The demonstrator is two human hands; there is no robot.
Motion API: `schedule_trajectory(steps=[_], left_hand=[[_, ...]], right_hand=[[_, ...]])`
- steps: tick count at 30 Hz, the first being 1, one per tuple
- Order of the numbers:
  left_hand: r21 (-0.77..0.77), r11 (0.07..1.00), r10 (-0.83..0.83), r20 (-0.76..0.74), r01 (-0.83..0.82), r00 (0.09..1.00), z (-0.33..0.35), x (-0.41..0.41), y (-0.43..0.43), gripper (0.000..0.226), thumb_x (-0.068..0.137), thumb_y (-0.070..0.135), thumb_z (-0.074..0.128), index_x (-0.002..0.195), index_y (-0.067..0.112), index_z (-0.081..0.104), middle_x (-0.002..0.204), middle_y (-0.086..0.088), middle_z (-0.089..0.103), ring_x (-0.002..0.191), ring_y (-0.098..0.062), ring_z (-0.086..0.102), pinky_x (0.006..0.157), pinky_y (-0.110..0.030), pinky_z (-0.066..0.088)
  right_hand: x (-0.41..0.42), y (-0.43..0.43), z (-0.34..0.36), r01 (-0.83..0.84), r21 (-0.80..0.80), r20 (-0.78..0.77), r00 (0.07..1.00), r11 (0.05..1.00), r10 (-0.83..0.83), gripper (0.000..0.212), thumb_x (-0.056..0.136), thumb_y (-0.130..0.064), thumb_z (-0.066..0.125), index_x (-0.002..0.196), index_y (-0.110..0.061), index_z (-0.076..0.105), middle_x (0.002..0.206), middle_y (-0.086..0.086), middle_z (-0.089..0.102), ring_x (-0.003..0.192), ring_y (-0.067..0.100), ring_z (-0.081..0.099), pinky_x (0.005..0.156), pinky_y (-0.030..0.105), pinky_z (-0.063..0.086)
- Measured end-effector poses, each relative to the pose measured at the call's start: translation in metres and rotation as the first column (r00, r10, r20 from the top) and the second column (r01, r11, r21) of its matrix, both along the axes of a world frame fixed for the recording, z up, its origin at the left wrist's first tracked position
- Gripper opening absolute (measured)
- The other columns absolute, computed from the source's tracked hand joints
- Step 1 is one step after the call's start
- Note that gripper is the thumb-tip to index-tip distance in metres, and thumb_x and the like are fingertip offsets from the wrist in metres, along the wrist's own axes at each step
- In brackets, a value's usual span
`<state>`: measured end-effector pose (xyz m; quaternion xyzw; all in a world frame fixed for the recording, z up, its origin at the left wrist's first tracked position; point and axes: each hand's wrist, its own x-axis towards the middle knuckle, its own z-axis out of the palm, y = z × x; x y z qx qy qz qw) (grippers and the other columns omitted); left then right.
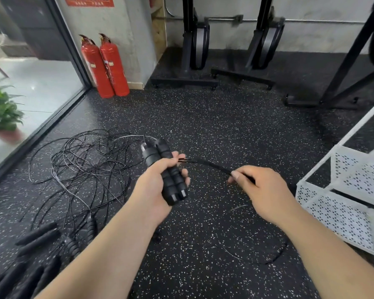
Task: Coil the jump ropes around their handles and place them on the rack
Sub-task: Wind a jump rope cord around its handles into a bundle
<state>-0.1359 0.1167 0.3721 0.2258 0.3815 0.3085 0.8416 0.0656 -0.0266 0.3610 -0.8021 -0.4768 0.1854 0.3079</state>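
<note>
Clamps pair of black handles (171,175) side by side in left grip (156,187), fingers curled round them. Pinches black rope (212,165) in right grip (266,190), strung between both grips above floor (203,117). Shows tangled ropes (89,165) and spare handles (39,236) by floor's left edge, white rack (343,214) at right edge.

Two black handles (174,184) are counted in the held pair, with one rope (212,165) running from them. Two red fire extinguishers (113,67) and two black upright machines (195,46) are seen at the wall. One potted plant (2,113) and one white rack (341,214) are counted. The ropes in the floor tangle (91,162) cannot be counted. Of the blurred loose handles (39,234), at least four are made out.
</note>
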Motion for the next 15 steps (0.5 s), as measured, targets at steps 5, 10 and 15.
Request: schedule_trajectory(steps=[5, 10, 15], left_hand=[[0.019, 0.965, -0.262, 0.001, 0.262, 0.965, -0.006, 0.016, -0.042, 0.034, 0.098, 0.004, 0.062, 0.130, 0.008, 0.074, 0.110, -0.017, 0.076, 0.071, -0.023, 0.065, 0.070, -0.040, 0.059], [0.032, 0.960, -0.279, -0.021, 0.280, 0.960, -0.011, 0.021, -0.045, 0.031, 0.099, 0.005, 0.061, 0.127, 0.005, 0.074, 0.121, -0.014, 0.077, 0.071, -0.021, 0.064, 0.069, -0.038, 0.058], [0.007, 1.000, -0.013, 0.016, 0.013, 1.000, 0.001, -0.001, 0.004, 0.038, 0.100, 0.005, 0.062, 0.138, 0.007, 0.063, 0.130, -0.011, 0.076, 0.072, -0.019, 0.065, 0.073, -0.038, 0.059]], right_hand=[[-0.022, 0.007, -0.013, -0.025, 0.022, 0.014, 1.000, 0.999, 0.025, 0.021, 0.107, -0.038, 0.057, 0.091, -0.038, 0.071, 0.069, -0.013, 0.067, 0.057, 0.003, 0.055, 0.052, 0.016, 0.037], [-0.024, 0.008, -0.015, -0.068, -0.016, 0.043, 0.997, 0.998, 0.069, 0.019, 0.108, -0.038, 0.059, 0.098, -0.033, 0.075, 0.065, -0.013, 0.063, 0.059, 0.002, 0.057, 0.055, 0.018, 0.040], [-0.004, -0.001, -0.003, -0.068, -0.050, 0.003, 0.998, 0.996, 0.068, 0.025, 0.107, -0.047, 0.053, 0.095, -0.039, 0.074, 0.056, -0.008, 0.059, 0.042, 0.005, 0.040, 0.045, 0.021, 0.035]])
